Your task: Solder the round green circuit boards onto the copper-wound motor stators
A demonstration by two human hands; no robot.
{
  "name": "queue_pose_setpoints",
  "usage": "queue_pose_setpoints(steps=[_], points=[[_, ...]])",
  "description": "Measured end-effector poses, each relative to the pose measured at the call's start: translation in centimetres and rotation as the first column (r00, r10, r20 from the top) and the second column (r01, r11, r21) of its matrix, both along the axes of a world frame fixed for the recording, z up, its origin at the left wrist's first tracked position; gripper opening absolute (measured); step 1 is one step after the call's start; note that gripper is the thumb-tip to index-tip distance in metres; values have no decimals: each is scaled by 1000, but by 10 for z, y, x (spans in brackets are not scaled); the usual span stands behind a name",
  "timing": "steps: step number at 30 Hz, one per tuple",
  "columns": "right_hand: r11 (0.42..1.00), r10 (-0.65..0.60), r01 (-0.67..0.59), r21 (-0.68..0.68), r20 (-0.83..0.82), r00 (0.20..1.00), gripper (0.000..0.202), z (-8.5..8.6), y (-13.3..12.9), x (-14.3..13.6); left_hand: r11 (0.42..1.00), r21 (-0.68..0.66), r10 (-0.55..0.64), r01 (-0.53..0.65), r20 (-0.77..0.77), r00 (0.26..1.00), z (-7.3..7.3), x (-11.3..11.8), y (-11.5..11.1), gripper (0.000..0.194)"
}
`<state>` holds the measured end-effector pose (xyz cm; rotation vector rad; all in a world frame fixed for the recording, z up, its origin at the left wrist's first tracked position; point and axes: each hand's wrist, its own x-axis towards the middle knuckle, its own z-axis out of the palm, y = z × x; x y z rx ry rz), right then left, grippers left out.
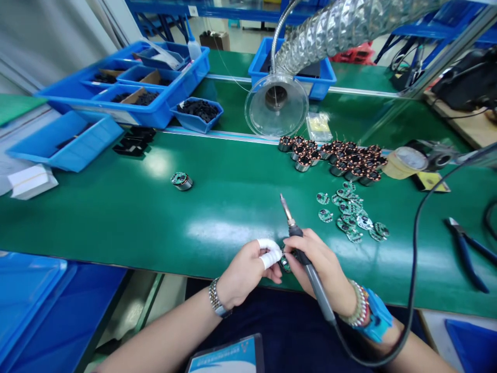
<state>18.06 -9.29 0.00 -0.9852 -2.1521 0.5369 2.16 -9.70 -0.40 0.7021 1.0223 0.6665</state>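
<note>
Both my hands meet near the table's front edge, around a small round green circuit board (286,263), mostly hidden by my fingers. My left hand (254,267), with white wraps on thumb and index finger, is closed at the board's left side. In my right hand (324,264) lies a soldering iron (316,290), its bare tip pointing up and away from the board. The right thumb and index finger also come together at the board's upper edge; whatever fine part they pinch is too small to make out. A copper-wound stator with a board on top (181,181) stands farther left.
Several copper-wound stators (341,158) stand at the back right, with loose round boards (349,210) before them. Cutting pliers (466,248) lie far right. A clear fume hood (276,106) hangs at centre. Blue parts bins (155,111) stand back left. The iron's cable (414,248) loops across the right.
</note>
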Motion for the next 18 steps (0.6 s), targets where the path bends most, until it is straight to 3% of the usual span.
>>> queue_pose_setpoints(steps=[5, 11, 18], points=[[992, -120, 118, -39, -67, 990, 25, 15, -5, 19, 1000, -23, -19, 19, -21, 1000, -1, 1, 3, 11], [995, -3, -16, -96, -196, 981, 33, 33, -13, 45, 998, -21, -54, 55, 32, 998, 0, -4, 5, 10], [936, -63, -35, -350, -266, 962, 22, 31, -14, 51, 994, -22, -110, 111, 27, 994, -3, -7, 8, 10]])
